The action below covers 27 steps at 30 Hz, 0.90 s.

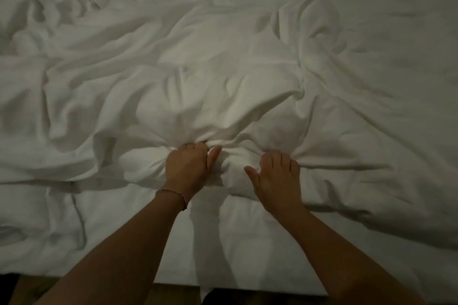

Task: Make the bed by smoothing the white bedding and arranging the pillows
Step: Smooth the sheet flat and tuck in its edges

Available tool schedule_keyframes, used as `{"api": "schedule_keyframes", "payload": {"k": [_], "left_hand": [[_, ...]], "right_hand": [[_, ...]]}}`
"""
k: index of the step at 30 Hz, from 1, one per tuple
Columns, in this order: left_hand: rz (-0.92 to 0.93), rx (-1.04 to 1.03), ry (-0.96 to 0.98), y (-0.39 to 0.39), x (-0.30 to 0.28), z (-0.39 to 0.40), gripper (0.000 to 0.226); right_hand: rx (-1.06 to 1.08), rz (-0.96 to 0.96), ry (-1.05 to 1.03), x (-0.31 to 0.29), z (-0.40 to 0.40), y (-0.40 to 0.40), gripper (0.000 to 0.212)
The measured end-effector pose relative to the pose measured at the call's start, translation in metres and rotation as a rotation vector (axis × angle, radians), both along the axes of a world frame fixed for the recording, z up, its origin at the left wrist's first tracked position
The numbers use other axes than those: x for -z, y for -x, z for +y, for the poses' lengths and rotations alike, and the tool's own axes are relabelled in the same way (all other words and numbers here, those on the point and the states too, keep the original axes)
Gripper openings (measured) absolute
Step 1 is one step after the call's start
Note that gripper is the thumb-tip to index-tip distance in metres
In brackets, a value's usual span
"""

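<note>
Both hands, left hand (187,164) & right hand (276,176), apparently had a clenched grip on bunched white bedding (223,96) at lower centre; uneven pulling w/ either could've dragged creases across or skewed it.

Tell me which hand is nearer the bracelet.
Left. The bracelet circles the left wrist, just below the left hand; the right hand grips the bedding farther right.

The white bedding (223,69) bunched under my fingers is soft matt cloth, heavily creased, a thin beaded bracelet (176,194) circles my left wrist, and the floor (173,292) looks like dull brown wood.
</note>
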<state>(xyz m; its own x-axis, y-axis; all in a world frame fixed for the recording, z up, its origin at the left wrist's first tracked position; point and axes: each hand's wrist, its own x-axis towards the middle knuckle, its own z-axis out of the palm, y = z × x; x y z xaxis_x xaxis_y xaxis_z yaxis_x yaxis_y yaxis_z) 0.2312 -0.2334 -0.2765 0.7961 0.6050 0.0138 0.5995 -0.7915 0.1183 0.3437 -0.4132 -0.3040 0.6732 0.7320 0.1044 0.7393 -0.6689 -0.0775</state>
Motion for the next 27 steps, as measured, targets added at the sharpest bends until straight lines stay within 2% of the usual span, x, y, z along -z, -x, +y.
{"api": "schedule_keyframes", "payload": {"k": [2,4,6,9,11,12,14,15,16,17,18,19,21,24,26,27], "left_hand": [[-0.010,0.005,-0.019,0.016,-0.008,-0.010,0.063],[-0.024,0.007,-0.036,0.030,-0.017,-0.020,0.062],[-0.063,-0.006,-0.023,0.042,-0.031,-0.027,0.058],[-0.206,-0.032,-0.033,0.064,-0.059,-0.034,0.059],[-0.264,-0.053,-0.037,0.074,-0.072,-0.039,0.059],[-0.251,-0.066,-0.036,0.079,-0.068,-0.042,0.060],[-0.150,-0.079,0.001,0.091,-0.044,-0.052,0.067],[-0.081,-0.074,0.021,0.096,-0.028,-0.057,0.072],[-0.024,-0.060,0.043,0.102,-0.009,-0.061,0.077],[0.006,-0.033,0.061,0.106,0.005,-0.064,0.080],[0.010,-0.009,0.082,0.107,0.015,-0.065,0.080],[-0.006,0.005,0.079,0.105,0.019,-0.062,0.078],[-0.013,0.030,0.065,0.098,0.018,-0.051,0.074],[-0.127,0.128,-0.005,0.099,-0.001,-0.036,0.066],[-0.240,0.155,-0.083,0.082,-0.031,-0.014,0.057],[-0.276,0.135,-0.136,0.067,-0.044,0.002,0.051]], "right_hand": [[-0.021,0.099,0.016,0.001,-0.002,0.003,0.069],[-0.055,0.233,0.077,-0.009,-0.001,0.005,0.091],[-0.111,0.181,0.080,-0.025,-0.005,0.008,0.105],[-0.186,-0.018,-0.213,-0.058,-0.024,0.027,0.081],[-0.203,-0.047,-0.324,-0.060,-0.038,0.042,0.073],[-0.197,-0.011,-0.278,-0.057,-0.041,0.047,0.073],[-0.255,0.036,-0.047,-0.034,-0.049,0.058,0.072],[-0.297,0.042,0.093,-0.021,-0.051,0.063,0.061],[-0.357,0.047,0.221,-0.014,-0.050,0.065,0.035],[-0.404,0.050,0.233,-0.009,-0.048,0.064,0.011],[-0.422,0.018,0.196,-0.003,-0.046,0.061,0.030],[-0.418,0.004,0.123,0.003,-0.044,0.056,0.040],[-0.358,0.013,0.006,-0.004,-0.039,0.052,0.035],[-0.432,-0.048,-0.159,-0.013,-0.045,0.055,0.032],[-0.470,-0.186,-0.316,-0.031,-0.040,0.039,0.003],[-0.440,-0.203,-0.401,-0.041,-0.031,0.026,0.014]]}}
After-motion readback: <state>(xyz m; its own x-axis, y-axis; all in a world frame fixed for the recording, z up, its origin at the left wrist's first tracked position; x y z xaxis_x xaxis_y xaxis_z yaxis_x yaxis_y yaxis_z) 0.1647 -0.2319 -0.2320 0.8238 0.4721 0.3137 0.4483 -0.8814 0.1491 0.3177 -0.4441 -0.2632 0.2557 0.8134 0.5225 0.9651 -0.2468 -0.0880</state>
